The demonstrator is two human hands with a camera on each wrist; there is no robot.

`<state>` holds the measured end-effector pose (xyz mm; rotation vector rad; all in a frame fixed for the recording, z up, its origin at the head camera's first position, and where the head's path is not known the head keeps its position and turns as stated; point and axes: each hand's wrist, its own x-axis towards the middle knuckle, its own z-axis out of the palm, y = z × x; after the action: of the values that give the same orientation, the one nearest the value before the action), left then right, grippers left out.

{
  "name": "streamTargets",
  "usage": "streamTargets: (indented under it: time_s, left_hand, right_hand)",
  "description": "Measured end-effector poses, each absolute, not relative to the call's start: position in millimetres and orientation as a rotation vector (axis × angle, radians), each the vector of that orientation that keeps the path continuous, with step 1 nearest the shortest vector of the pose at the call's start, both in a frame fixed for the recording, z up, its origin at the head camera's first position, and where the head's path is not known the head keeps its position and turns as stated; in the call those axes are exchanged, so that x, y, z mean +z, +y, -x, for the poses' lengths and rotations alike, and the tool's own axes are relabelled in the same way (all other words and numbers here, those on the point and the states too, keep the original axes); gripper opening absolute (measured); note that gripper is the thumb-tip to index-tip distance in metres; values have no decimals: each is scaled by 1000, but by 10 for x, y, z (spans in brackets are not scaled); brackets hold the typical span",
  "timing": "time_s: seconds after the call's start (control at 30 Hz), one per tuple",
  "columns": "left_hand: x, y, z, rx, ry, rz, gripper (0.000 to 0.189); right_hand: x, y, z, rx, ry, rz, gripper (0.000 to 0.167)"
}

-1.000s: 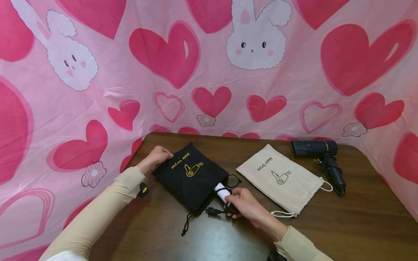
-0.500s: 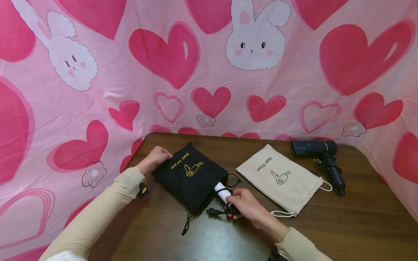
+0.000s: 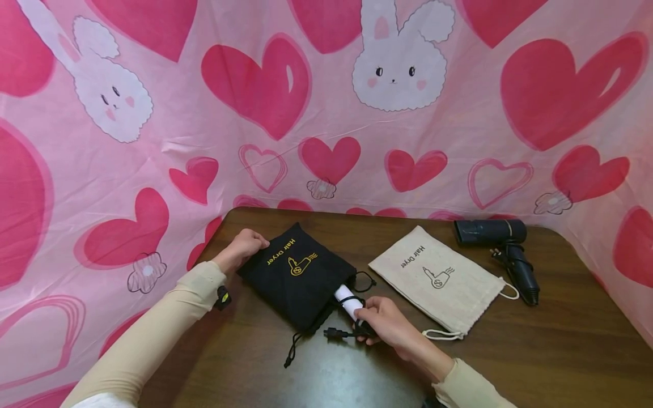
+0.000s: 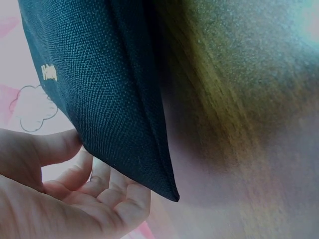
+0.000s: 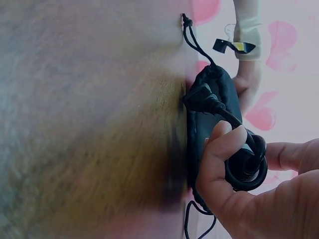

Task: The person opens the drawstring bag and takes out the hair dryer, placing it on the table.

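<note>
A black drawstring bag (image 3: 293, 277) printed "Hair Dryer" in yellow lies on the table, its mouth toward the front right. My left hand (image 3: 244, 249) pinches the bag's closed end at the far left edge, thumb on top in the left wrist view. At the mouth, my right hand (image 3: 385, 323) grips a white hair dryer handle (image 3: 348, 301) that sticks out of the bag. The dryer's other end is hidden inside. A black cord (image 5: 259, 152) is wound round the handle, and its plug (image 3: 334, 334) hangs off toward the left.
Right of the black bag lies a beige drawstring bag (image 3: 439, 283), flat, with the same print. A black hair dryer (image 3: 492, 231) with its cord wrapped round the handle lies at the back right of the wooden table (image 3: 229, 362). A heart-and-bunny cloth (image 3: 326, 113) hangs behind.
My right hand has shifted very slightly to the right and toward me, with the plug moving along. The left hand and both bags have stayed in place.
</note>
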<state>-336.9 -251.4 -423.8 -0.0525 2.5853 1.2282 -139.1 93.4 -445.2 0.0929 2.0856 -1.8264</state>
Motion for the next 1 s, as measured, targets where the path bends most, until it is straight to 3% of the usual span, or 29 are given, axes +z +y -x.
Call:
streamTargets:
  time_s: [1.0]
  left_hand:
    - [-4242,-2527,3332,1232,2609,46,25]
  right_hand:
    - [-4471,1018,1311,-1853,2059,-25,24]
